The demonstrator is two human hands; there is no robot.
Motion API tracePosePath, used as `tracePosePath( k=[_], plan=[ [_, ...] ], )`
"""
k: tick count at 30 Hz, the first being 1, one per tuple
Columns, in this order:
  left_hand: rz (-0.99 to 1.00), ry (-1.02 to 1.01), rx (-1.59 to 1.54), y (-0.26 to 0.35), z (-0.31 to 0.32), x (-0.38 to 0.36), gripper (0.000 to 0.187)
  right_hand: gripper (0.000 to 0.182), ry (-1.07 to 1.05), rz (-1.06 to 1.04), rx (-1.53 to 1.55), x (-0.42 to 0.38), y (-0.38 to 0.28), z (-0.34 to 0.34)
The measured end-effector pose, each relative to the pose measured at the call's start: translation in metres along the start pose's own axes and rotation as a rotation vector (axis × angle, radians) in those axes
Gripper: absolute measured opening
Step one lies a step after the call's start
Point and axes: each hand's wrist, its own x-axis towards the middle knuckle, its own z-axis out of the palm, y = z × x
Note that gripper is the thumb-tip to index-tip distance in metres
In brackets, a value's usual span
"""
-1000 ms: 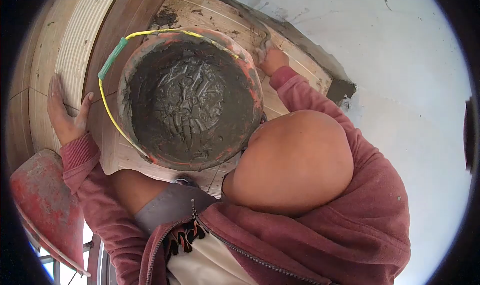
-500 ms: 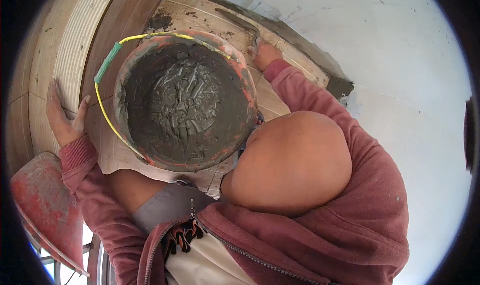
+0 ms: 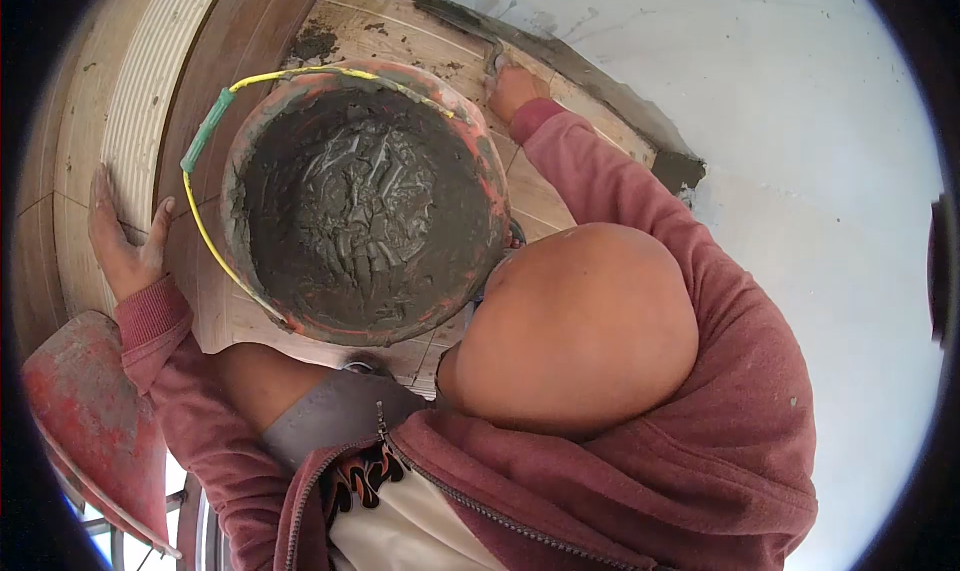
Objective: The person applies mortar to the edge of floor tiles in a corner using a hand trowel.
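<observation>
My right hand (image 3: pixel 517 89) is closed round the handle of a trowel (image 3: pixel 494 53), whose blade shows only as a thin edge near the foot of the wall. A strip of grey mortar (image 3: pixel 600 79) runs there, where wall and floor meet. My left hand (image 3: pixel 130 239) lies with fingers spread on the wood-look step beside a ribbed nosing strip (image 3: pixel 160 81). Between my hands stands a reddish bucket (image 3: pixel 492 161) with wet grey mortar (image 3: pixel 375 196) in it. Its yellow wire handle, with a green grip (image 3: pixel 210 131), leans over the left side.
Crumbs of mortar (image 3: pixel 315 45) lie on the tiled floor behind the bucket. The pale wall (image 3: pixel 760 151) rises close on the right. A worn red container (image 3: pixel 95 401) sits at lower left, above some metal bars. My bent knee (image 3: pixel 580 326) is close to the bucket.
My right hand has moved slightly forward and left, bringing the trowel against the mortar strip by the wall. The whole view has shifted a little; my left hand stays on the step.
</observation>
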Motion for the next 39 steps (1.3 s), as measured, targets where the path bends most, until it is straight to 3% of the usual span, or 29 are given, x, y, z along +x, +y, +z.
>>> tracePosePath(
  k=[4,7,9,12,18,22,27,30,36,39],
  plan=[
    [0.005,0.011,-0.048,-0.001,0.001,0.0,0.074,0.034,0.161,0.019,0.125,-0.034,0.002,-0.005],
    [-0.01,0.013,-0.008,0.001,0.0,0.0,0.074,0.034,0.073,0.039,0.122,-0.05,0.041,0.0],
    [-0.017,0.02,-0.001,0.002,0.0,-0.001,0.074,0.035,-0.014,-0.078,-0.012,-0.042,0.085,0.018],
    [0.002,0.011,-0.011,0.0,0.001,0.0,0.073,0.035,-0.018,-0.021,-0.031,-0.032,0.099,-0.002],
    [0.008,0.019,-0.021,-0.001,0.002,0.0,0.072,0.038,0.077,0.05,0.009,-0.053,0.081,-0.018],
    [0.0,0.02,0.01,0.001,0.002,0.0,0.072,0.037,-0.013,0.006,-0.072,-0.044,0.067,-0.018],
    [0.012,0.0,0.006,-0.006,0.003,0.0,0.072,0.035,0.105,0.11,0.012,-0.055,0.057,-0.006],
    [0.001,0.001,0.017,-0.001,0.002,-0.001,0.072,0.035,0.028,0.059,-0.034,-0.056,0.047,-0.013],
    [0.026,0.016,-0.018,-0.003,0.002,0.0,0.072,0.036,0.115,0.08,-0.03,-0.05,0.055,-0.003],
    [-0.003,0.016,-0.022,0.003,0.0,0.0,0.072,0.037,0.06,0.082,-0.097,-0.063,0.067,-0.001]
  ],
)
